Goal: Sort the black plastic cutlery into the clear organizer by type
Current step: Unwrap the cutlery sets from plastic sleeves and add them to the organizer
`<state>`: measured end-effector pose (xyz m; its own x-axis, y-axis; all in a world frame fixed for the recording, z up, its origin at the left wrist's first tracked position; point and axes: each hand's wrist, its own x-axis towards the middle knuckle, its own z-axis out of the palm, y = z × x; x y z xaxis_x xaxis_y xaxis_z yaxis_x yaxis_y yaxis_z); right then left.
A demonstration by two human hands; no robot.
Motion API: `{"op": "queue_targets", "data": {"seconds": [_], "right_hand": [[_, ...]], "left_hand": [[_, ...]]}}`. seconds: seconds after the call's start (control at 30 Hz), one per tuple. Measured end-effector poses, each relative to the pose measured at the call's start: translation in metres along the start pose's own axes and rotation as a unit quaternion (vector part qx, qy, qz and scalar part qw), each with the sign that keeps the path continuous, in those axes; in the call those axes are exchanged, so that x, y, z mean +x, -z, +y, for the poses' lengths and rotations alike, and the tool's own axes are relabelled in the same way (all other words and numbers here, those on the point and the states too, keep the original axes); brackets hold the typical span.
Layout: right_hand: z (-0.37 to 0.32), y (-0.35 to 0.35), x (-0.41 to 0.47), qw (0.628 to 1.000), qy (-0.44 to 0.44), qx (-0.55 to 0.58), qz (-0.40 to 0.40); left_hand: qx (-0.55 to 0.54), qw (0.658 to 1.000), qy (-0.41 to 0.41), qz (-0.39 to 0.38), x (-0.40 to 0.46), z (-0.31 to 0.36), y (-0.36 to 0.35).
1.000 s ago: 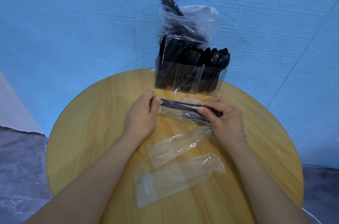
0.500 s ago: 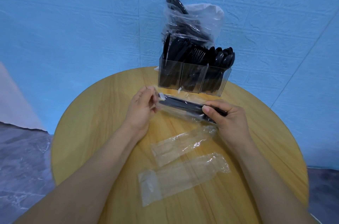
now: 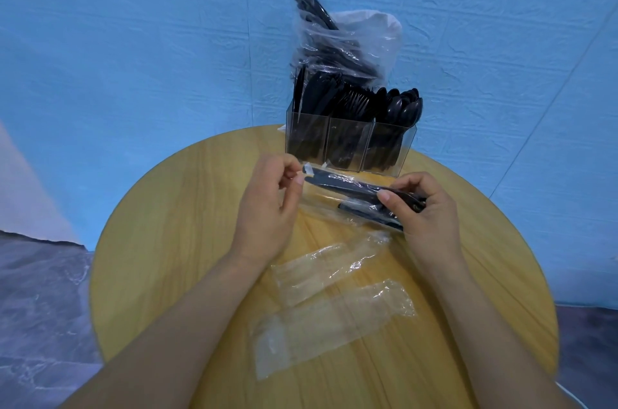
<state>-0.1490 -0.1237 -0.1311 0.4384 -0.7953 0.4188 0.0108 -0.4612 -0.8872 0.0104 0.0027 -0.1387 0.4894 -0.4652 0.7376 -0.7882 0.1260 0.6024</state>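
Where the round table fills the lower view, its top is pale yellow wood with fine straight grain, and behind it hangs a wrinkled blue sheet over a grey marbled floor. At the far edge of the table stands the clear organizer, a hard transparent box with three compartments side by side: knives on the left, forks in the middle, spoons on the right, all glossy black plastic standing upright. Behind it a crumpled clear bag holds more black cutlery, too tangled to count. Two flat, crinkled clear wrappers lie on the wood near the person, one beyond the other. Just in front of the organizer, a third wrapper, the cutlery packet, is held above the table between both hands. The left hand pinches the packet's open left end with thumb and fingertip, other fingers loosely curled. The right hand curls around the right end, thumb pressing on the black pieces inside.
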Motion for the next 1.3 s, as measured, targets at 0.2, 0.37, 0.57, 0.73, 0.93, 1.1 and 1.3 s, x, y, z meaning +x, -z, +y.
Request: {"op": "queue_targets", "data": {"seconds": [0.2,0.37,0.57,0.73,0.93,1.1,1.3], "right_hand": [[-0.003,-0.002,-0.003,0.999,0.014,0.020,-0.035],[-0.003,-0.003,-0.003,0.998,0.020,0.021,-0.061],[-0.002,-0.007,-0.003,0.995,-0.020,0.097,-0.006],[-0.003,-0.003,0.001,0.987,-0.049,0.143,0.059],[0.000,-0.002,-0.001,0.996,-0.017,0.077,0.038],[-0.001,-0.002,0.000,0.993,-0.003,0.079,0.082],[0.005,0.003,0.005,0.977,-0.032,0.096,0.189]], "left_hand": [[0.037,0.994,0.096,-0.029,-0.003,-0.015,-0.001],[-0.027,0.988,0.130,-0.082,-0.003,-0.008,-0.003],[-0.167,0.958,0.232,-0.019,0.003,-0.010,-0.001],[-0.210,0.939,0.274,0.000,0.004,-0.010,-0.002],[-0.253,0.918,0.306,-0.018,0.004,-0.010,0.001],[-0.292,0.911,0.289,-0.011,0.004,-0.006,0.004],[-0.347,0.891,0.294,-0.010,0.006,-0.006,0.004]]}}
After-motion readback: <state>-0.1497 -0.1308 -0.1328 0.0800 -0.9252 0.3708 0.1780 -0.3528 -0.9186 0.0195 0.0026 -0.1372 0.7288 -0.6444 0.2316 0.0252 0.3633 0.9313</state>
